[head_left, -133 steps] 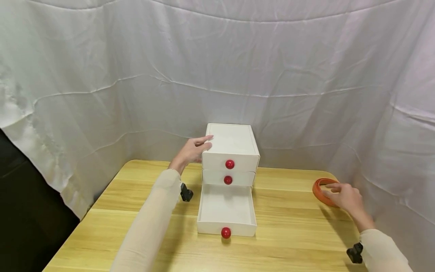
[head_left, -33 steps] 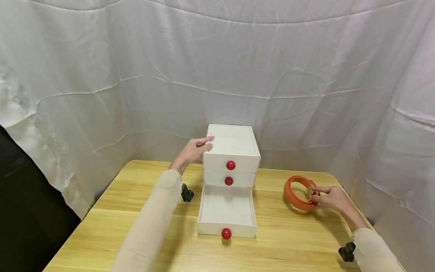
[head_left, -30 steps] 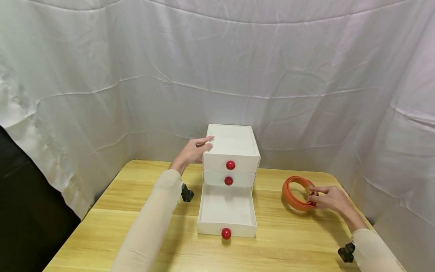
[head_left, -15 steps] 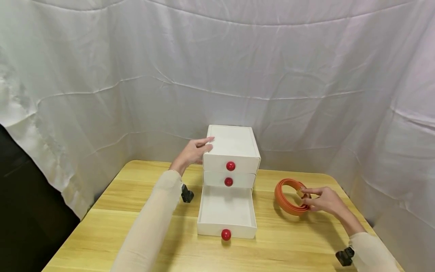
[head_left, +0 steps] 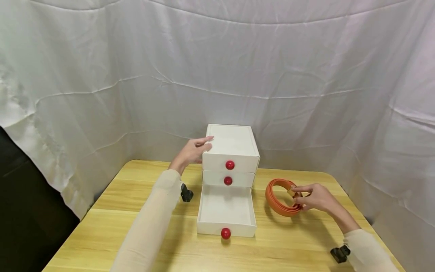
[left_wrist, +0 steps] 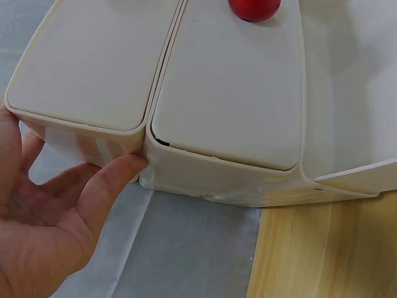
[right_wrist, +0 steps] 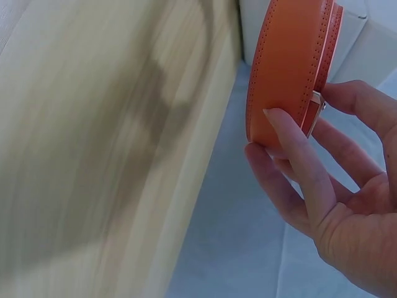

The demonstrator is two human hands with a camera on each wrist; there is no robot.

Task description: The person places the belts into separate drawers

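Pinching the coiled orange belt (head_left: 280,197) just right of the drawer unit (head_left: 231,151), your right hand (head_left: 314,197) grips it while your left hand (head_left: 192,152) rests flat-fingered against that unit's upper left edge.

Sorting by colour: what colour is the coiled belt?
Orange, the coiled leather belt; clearest in the right wrist view.

The bottom drawer (head_left: 226,210) stands pulled out over the table (head_left: 102,226), its tray unobstructed from above. The cabinet (head_left: 231,149) blocks passage behind it. A bare strip of table separates the drawer's right wall from the coiled orange belt (head_left: 280,198). White cloth (head_left: 391,151) closes off the rear and right. Table in front of the drawer is open.
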